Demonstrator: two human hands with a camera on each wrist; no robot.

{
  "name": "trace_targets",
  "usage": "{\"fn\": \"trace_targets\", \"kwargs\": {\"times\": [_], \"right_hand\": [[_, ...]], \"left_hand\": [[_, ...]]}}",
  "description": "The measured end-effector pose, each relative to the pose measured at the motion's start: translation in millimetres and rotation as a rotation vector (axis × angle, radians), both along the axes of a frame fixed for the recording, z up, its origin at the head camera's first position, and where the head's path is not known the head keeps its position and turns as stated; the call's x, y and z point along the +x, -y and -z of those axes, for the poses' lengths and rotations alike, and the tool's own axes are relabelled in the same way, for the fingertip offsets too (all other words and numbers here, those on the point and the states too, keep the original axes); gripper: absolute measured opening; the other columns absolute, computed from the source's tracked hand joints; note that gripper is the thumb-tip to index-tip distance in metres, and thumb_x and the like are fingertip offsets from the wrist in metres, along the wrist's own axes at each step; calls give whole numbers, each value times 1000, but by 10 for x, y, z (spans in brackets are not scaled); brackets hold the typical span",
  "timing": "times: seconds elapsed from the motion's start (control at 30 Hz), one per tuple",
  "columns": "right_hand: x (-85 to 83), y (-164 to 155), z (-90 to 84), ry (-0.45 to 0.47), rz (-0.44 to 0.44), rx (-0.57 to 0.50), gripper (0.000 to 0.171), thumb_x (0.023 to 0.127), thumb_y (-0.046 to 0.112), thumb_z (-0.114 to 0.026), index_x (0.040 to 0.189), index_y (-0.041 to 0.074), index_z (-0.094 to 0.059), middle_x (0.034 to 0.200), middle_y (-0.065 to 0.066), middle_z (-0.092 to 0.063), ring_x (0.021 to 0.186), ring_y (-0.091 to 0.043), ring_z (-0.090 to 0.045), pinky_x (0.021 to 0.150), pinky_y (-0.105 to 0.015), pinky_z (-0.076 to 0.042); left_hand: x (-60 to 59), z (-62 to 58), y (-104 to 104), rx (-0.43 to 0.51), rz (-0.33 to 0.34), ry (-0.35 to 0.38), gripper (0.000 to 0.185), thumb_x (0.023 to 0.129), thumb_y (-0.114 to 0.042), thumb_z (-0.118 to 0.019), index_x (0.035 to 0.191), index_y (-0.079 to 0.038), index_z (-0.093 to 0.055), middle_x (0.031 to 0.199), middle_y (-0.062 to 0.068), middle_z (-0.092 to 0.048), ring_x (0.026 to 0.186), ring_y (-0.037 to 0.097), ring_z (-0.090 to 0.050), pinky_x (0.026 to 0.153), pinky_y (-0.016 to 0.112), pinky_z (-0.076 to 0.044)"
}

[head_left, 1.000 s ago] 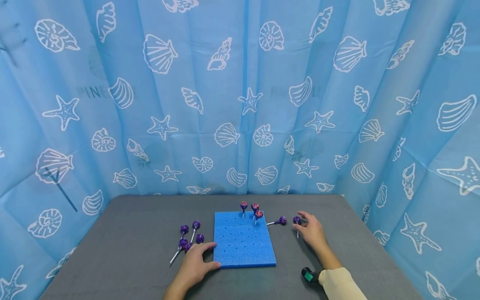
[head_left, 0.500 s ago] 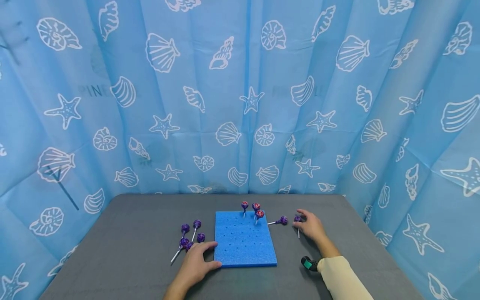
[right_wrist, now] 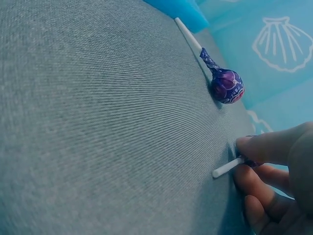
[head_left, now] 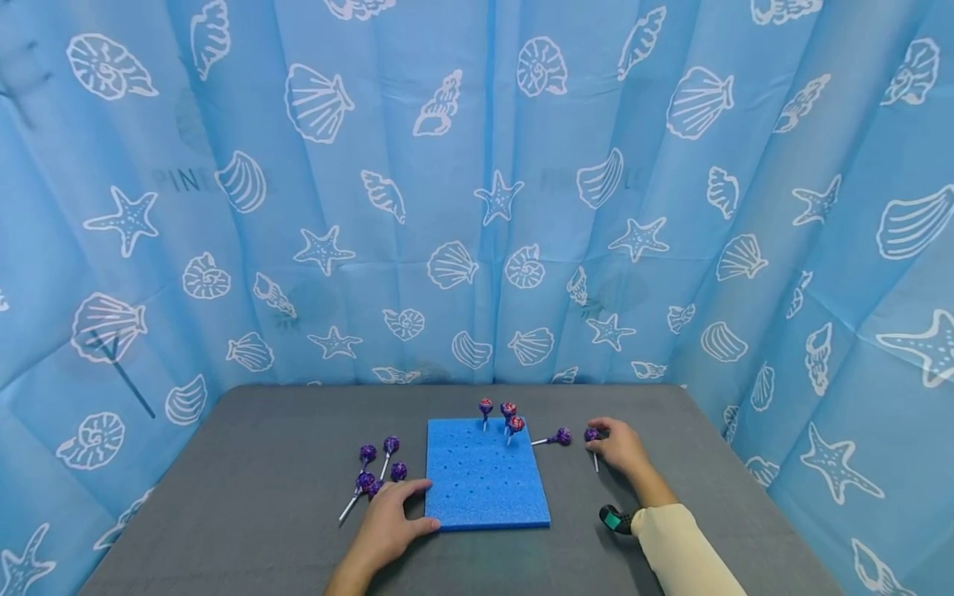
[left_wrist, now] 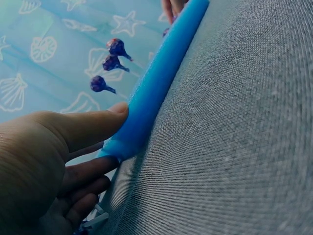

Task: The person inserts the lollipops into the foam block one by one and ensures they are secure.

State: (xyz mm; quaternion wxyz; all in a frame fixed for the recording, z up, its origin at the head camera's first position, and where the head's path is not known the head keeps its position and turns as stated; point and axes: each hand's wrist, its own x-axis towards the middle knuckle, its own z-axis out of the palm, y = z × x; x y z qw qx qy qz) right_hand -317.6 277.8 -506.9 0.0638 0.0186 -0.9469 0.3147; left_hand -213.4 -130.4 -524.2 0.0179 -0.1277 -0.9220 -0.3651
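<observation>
My right hand [head_left: 622, 451] pinches a lollipop [right_wrist: 228, 167] in a purple wrapper between thumb and fingers, near the table surface. Its white stick points toward me; the fingers partly hide the head. At the left near corner of a blue foam board [head_left: 488, 509], my left hand [head_left: 386, 523] rests with thumb and forefinger nearly straight, touching the edge. The board has rows of small holes. Three lollipops [head_left: 508, 410] with red and purple wrappers stand upright in its far right part. Another lollipop [right_wrist: 227, 85] lies between the board and my right hand, stick toward the board.
Several purple lollipops [head_left: 365, 480] lie left of the board, one partly hidden by my left hand. A black band with a green patch [head_left: 613, 520] is on the right wrist. A blue shell-print curtain [head_left: 477, 207] hangs behind the grey table [head_left: 246, 497].
My right fingers have closed in on the lollipop, now pinching it, and its stick has swung slightly. The left hand and the board keep their places.
</observation>
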Motion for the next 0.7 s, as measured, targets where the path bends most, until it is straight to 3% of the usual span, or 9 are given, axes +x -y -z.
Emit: {"fn": "trace_targets", "kwargs": {"times": [0.47, 0.7], "right_hand": [[31, -1, 36, -29, 33, -37, 31, 82, 1, -73, 112, -3, -66, 112, -22, -64, 109, -43, -56, 91, -56, -42], [100, -8, 91, -78, 37, -133, 34, 80, -3, -73, 113, -6, -65, 105, -23, -66, 78, -25, -64, 64, -37, -50]], "left_hand": [[4, 0, -1, -4, 0, -12, 61, 74, -42, -82, 124, -13, -65, 124, 11, -62, 112, 33, -53, 92, 56, -41], [9, 7, 7, 3, 2, -10, 61, 74, -42, -82, 124, -13, -64, 125, 10, -62, 113, 33, -53, 93, 56, -41]]}}
